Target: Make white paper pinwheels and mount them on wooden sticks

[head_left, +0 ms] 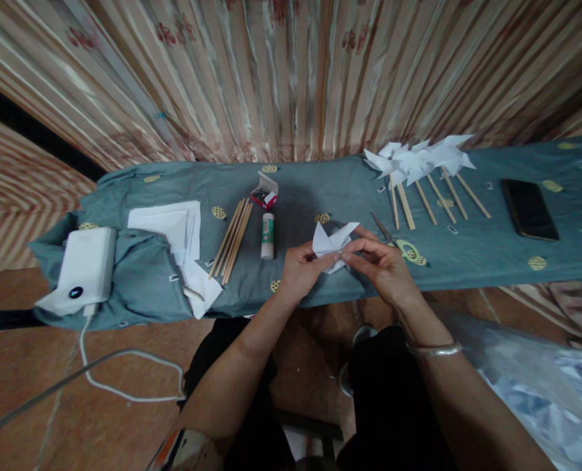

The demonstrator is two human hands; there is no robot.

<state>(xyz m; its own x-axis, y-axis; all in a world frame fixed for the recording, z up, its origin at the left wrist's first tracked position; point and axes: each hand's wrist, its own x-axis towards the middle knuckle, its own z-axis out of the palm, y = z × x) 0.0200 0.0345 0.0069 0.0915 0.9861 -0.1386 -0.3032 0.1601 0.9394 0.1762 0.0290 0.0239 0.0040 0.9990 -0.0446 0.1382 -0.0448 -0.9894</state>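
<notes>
A white paper pinwheel [326, 243], its corners folded inward, is held over the table's front edge. My left hand [301, 268] pinches it from the left, thumb near the centre. From the right, my right hand [380, 261] has thumb and fingertips closed at the pinwheel's middle, where a tiny shiny point, perhaps a pin, shows. Just beyond the right hand lie scissors [406, 250] with pale green handles. A glue stick [268, 237] lies to the left of my hands. Behind it sits a small open box [264, 195] of dark metal pins or tacks.
Wooden sticks [232, 241] and white paper sheets [163, 222] lie on the left, by a white power bank [87, 265] with a cable. Finished pinwheels on sticks [413, 163] and a phone [529, 209] are on the right. A clear plastic bag [531, 379] stands below.
</notes>
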